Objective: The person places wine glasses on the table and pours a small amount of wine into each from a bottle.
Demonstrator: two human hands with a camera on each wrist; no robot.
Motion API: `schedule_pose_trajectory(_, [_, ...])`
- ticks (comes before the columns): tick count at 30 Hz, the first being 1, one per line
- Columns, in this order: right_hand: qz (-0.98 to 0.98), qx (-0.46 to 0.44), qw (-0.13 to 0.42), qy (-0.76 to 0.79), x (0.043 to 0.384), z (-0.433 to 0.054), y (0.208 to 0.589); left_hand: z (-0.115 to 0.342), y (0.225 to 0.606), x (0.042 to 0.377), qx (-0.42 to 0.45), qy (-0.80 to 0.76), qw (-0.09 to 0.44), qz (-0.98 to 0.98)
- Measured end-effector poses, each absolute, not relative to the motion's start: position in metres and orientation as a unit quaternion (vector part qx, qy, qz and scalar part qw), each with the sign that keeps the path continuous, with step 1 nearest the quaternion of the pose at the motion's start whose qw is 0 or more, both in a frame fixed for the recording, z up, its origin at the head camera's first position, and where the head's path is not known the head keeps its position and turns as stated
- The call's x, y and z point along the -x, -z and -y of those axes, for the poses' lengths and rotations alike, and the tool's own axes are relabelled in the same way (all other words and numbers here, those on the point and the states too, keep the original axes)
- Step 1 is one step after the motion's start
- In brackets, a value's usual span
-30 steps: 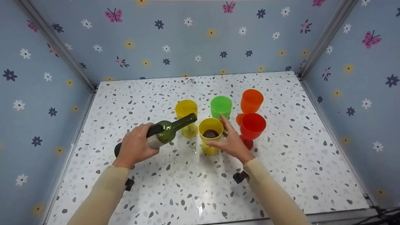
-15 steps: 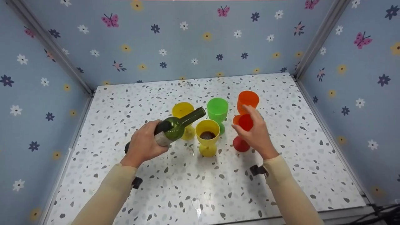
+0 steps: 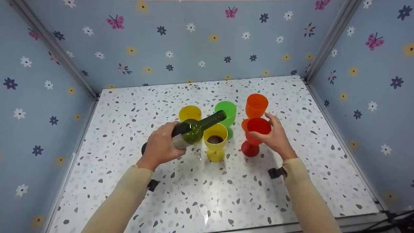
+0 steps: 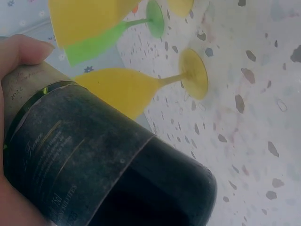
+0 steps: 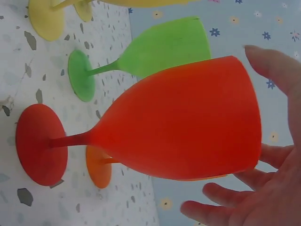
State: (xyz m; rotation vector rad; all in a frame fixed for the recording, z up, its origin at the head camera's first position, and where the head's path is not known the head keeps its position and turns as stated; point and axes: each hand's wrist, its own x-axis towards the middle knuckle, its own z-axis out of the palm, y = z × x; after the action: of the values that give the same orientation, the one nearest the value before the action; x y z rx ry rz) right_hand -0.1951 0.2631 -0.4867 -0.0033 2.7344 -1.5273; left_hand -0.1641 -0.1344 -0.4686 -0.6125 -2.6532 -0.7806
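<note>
My left hand (image 3: 161, 144) grips a green wine bottle (image 3: 194, 132) around its label. The bottle is tilted, its mouth pointing up and right above the front yellow goblet (image 3: 216, 154), which has dark liquid in it. My right hand (image 3: 278, 136) is at the red goblet (image 3: 259, 125), thumb on the near side and fingers behind the bowl. In the right wrist view the thumb and fingers spread loosely around the rim of this upright red goblet (image 5: 178, 122). In the left wrist view the bottle's dark base (image 4: 160, 183) fills the lower part.
Behind stand another yellow goblet (image 3: 190, 112), partly hidden by the bottle, a green goblet (image 3: 227, 110) and an orange goblet (image 3: 257, 105). The speckled white tabletop (image 3: 181, 200) is bounded by blue flowered walls (image 3: 200, 38) at the back and sides.
My right hand has left the front yellow goblet and moved right to the red one. My left hand has carried the bottle rightward, its mouth passing over the front yellow goblet.
</note>
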Motion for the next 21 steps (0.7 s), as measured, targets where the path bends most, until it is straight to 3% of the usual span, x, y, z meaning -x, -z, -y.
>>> schedule_pose_trajectory(6, [-0.862,-0.013,0.042,0.505,0.195,-0.26,0.494,0.125,0.468,0.164,0.228,0.273,0.157,0.921])
schedule_pose_trajectory(21, [-0.851,0.042,0.05,0.522,0.188,-0.243,0.497,0.113,0.462,0.167,0.251,0.226,0.148,0.93])
